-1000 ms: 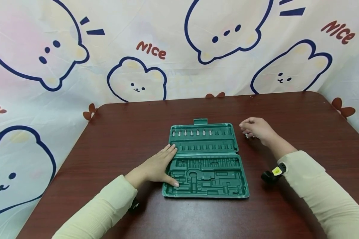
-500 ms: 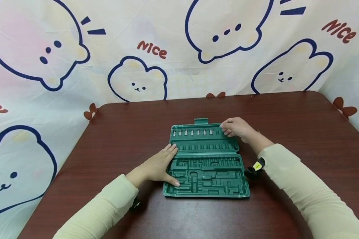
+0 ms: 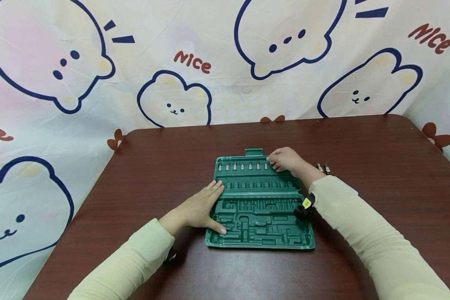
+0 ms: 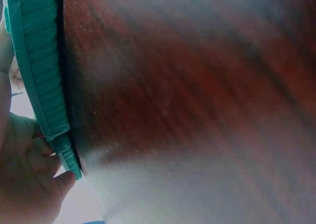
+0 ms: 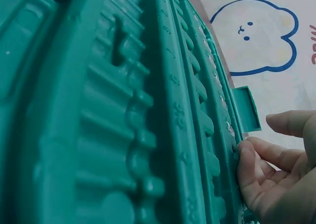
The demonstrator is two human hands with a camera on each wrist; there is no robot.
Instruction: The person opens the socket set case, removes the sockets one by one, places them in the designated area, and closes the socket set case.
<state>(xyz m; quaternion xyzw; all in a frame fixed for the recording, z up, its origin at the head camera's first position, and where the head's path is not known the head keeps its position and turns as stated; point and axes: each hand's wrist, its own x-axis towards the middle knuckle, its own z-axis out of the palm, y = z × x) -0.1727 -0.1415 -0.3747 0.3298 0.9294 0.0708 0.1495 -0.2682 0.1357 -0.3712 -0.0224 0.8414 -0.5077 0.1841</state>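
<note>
Visibly, the case (image 3: 260,194) holds bits (image 3: 242,166); left hand (image 3: 198,207) spread, right hand (image 3: 286,159) curled, grip unclear.

The head view looks forward-down; both wrist views (far nearer) share the green case (image 3: 260,194).

table (image 3: 172,154): dark red-brown, with wood grain and rounded far corners; its near part shines a little | case (image 3: 247,244): green, it lies opened flat near the middle, one half behind the other | bits (image 3: 327,168): two, small and metallic, they lie to the right of the case, near it but not touching, side by side
</note>
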